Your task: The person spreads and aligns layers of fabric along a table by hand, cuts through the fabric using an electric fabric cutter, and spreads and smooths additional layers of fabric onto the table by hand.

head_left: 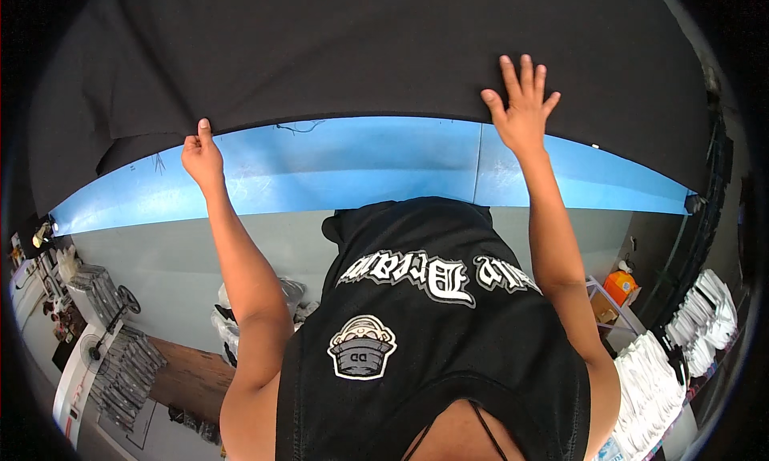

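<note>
A wide sheet of black fabric (pixel 360 52) covers most of the blue table (pixel 344 165), its near edge lying a little back from the table's front edge. My left hand (pixel 203 154) pinches that near edge, thumb on top and fingers curled, where creases run away through the cloth. On the right, my right hand (pixel 522 108) rests flat on the fabric with its fingers spread, holding nothing. Left of my left hand, the cloth is folded and hangs over the table's edge.
Stacks of white bundles (pixel 641 389) stand low on the right, near an orange container (pixel 619 286). Grey wrapped stacks (pixel 124 381) and a small fan (pixel 94 347) are at the lower left. Loose dark threads (pixel 300 128) lie on the table's bare strip.
</note>
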Motion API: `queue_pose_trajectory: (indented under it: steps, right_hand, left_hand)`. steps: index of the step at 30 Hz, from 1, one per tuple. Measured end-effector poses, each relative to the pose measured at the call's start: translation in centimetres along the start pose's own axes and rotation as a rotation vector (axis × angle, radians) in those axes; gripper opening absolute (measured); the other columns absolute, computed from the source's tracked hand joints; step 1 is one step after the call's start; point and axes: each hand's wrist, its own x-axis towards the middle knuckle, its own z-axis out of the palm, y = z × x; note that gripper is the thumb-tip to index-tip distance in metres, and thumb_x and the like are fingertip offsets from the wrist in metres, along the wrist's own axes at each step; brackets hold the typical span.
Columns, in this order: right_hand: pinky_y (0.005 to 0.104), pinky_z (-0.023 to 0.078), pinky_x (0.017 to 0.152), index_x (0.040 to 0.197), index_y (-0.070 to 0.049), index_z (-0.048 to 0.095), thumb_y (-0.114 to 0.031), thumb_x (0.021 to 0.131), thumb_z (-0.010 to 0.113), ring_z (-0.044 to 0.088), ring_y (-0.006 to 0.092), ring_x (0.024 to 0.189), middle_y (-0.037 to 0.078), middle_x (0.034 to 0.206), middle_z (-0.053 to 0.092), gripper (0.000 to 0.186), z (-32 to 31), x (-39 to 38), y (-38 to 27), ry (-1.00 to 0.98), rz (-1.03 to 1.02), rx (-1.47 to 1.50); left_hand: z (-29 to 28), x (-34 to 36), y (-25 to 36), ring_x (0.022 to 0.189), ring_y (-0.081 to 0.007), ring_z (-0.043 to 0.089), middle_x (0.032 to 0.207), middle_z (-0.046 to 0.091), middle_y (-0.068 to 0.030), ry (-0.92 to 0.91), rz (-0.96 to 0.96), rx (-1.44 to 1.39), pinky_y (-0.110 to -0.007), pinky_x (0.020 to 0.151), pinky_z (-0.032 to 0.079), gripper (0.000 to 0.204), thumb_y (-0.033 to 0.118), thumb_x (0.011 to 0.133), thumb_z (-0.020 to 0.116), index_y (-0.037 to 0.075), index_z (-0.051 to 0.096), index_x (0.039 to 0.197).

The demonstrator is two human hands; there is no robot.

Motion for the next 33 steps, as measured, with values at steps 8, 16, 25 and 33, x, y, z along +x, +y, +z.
queue_pose_trajectory:
  steps: [8,16,25,33]
  right_hand:
    - [0.0712,0.007,0.099,0.139,-0.027,0.039,-0.061,0.085,0.046,0.018,0.037,0.138,0.01,0.148,0.028,0.065,1.4,-0.2,-0.2,-0.01,-0.003,-0.027]
    - [0.0706,0.005,0.1,0.141,-0.028,0.036,-0.062,0.086,0.041,0.015,0.036,0.139,0.007,0.15,0.024,0.064,2.0,-0.6,0.2,-0.008,0.002,-0.003]
    - [0.0707,0.003,0.1,0.14,-0.024,0.039,-0.063,0.087,0.038,0.014,0.0383,0.139,0.011,0.149,0.026,0.065,1.2,-0.6,0.1,-0.038,0.02,0.018]
    - [0.0721,0.007,0.098,0.141,-0.019,0.035,-0.053,0.088,0.048,0.01,0.0401,0.139,0.014,0.15,0.02,0.065,-1.7,1.0,-4.0,-0.04,0.055,0.181]
  left_hand:
    - [-1.8,0.8,-0.4,0.061,-0.0311,0.054,0.062,0.059,-0.0186,-0.067,-0.005,0.373,-0.039,0.062,0.045,0.058,0.048,0.084,0.062,-0.005,0.051,0.062]
    - [3.9,0.9,15.2,0.106,-0.0326,0.055,0.11,0.061,-0.0119,0.078,1.028,0.188,-0.046,0.09,0.041,0.034,0.031,0.08,0.067,0.007,0.063,0.103]
    - [8.2,-1.9,10.3,0.136,-0.0334,0.023,0.144,0.035,-0.0041,-0.245,0.763,0.632,-0.064,0.104,0.014,0.061,0.058,0.086,0.045,0.023,0.043,0.136]
    - [8.4,-3.3,10.4,0.136,-0.0317,0.023,0.144,0.036,-0.0057,-0.304,0.84,0.592,-0.062,0.106,0.012,0.06,0.057,0.086,0.045,0.024,0.042,0.136]
